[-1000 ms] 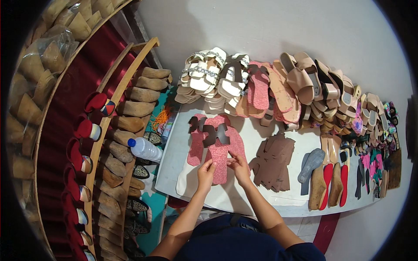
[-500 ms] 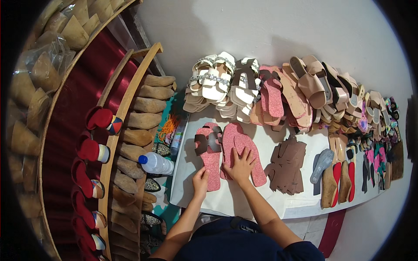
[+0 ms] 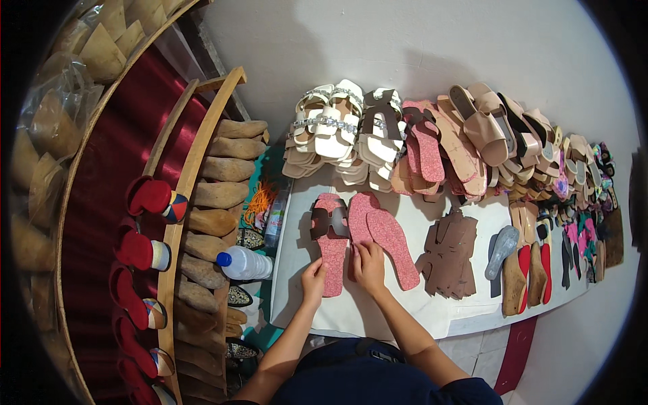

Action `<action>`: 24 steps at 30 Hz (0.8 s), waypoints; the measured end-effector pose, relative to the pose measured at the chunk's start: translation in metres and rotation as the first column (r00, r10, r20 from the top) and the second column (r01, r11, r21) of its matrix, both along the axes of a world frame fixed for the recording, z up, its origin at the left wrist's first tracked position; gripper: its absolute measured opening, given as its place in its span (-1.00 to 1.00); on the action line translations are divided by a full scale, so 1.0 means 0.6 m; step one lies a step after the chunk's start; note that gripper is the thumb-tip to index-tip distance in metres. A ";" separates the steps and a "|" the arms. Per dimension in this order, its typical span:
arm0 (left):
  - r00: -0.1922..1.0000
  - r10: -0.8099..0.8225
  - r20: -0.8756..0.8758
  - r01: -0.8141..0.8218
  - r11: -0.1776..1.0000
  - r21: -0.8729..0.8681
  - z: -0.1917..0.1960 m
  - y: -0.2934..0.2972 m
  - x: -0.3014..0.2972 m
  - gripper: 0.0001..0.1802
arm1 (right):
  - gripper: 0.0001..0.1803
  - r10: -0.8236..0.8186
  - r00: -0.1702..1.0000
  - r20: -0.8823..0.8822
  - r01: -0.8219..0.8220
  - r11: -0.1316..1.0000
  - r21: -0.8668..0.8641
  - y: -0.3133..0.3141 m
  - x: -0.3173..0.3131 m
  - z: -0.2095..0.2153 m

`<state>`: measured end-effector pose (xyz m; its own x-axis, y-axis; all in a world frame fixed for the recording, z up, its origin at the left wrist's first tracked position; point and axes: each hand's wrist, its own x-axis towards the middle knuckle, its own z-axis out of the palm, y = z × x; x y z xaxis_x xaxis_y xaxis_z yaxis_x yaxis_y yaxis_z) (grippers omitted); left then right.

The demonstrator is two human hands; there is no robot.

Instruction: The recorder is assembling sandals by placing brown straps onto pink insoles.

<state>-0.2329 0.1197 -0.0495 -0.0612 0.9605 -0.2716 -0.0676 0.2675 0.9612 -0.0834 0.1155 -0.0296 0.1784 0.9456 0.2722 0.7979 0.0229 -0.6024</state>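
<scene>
can see the strapped pink sole [image 3: 335,270] lying on the pale table [image 3: 405,317], apparently pinched at its near left edge by the left hand [image 3: 313,282]. set beside the plain soles now, not held over them as a second ago. just right, can see two overlapping plain pink soles [image 3: 393,250], with the right hand [image 3: 369,266] at the left one's near end: fingers spread across both earlier, now drawn together; cannot tell whether gripping. seems to mean turning from steadying both to handling one. farther right, can see brown cut pieces [image 3: 449,253]; behind, white sandals [image 3: 331,128].
</scene>
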 end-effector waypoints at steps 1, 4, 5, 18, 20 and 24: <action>1.000 -0.010 0.004 0.011 1.000 -0.002 0.000 0.005 0.003 -0.69 | -0.73 0.011 0.980 -0.197 -0.025 0.997 -0.068 -0.008 0.001 0.010; 0.999 -0.029 0.026 0.029 1.000 0.006 -0.003 0.017 0.011 -0.69 | -0.71 0.041 0.873 -0.486 -0.100 0.990 -0.097 -0.021 -0.022 0.005; 0.999 -0.009 0.040 0.009 1.000 0.001 -0.005 0.019 0.011 -0.69 | -0.71 -0.019 0.805 -0.593 -0.115 0.976 -0.187 -0.024 -0.030 0.016; 0.868 -0.028 -0.495 0.189 0.942 0.278 -0.030 0.060 -0.016 -0.71 | -0.73 -0.068 0.869 -0.491 -0.053 0.973 -0.227 0.010 -0.046 -0.033; 0.864 -0.047 -0.502 0.202 0.944 0.259 -0.032 0.063 -0.018 -0.72 | -0.73 -0.068 0.880 -0.470 -0.060 0.966 -0.253 0.014 -0.047 -0.035; 0.831 -0.056 -0.553 0.223 0.945 0.239 -0.034 0.056 -0.017 -0.70 | -0.72 -0.037 0.902 -0.430 -0.056 0.978 -0.202 0.016 -0.044 -0.033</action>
<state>-0.2431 0.1533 -0.0696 0.0244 0.9986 0.0465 0.4933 -0.0525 0.8683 -0.1099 0.1250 -0.0497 0.2244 0.9741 -0.0282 0.4610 -0.1316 -0.8776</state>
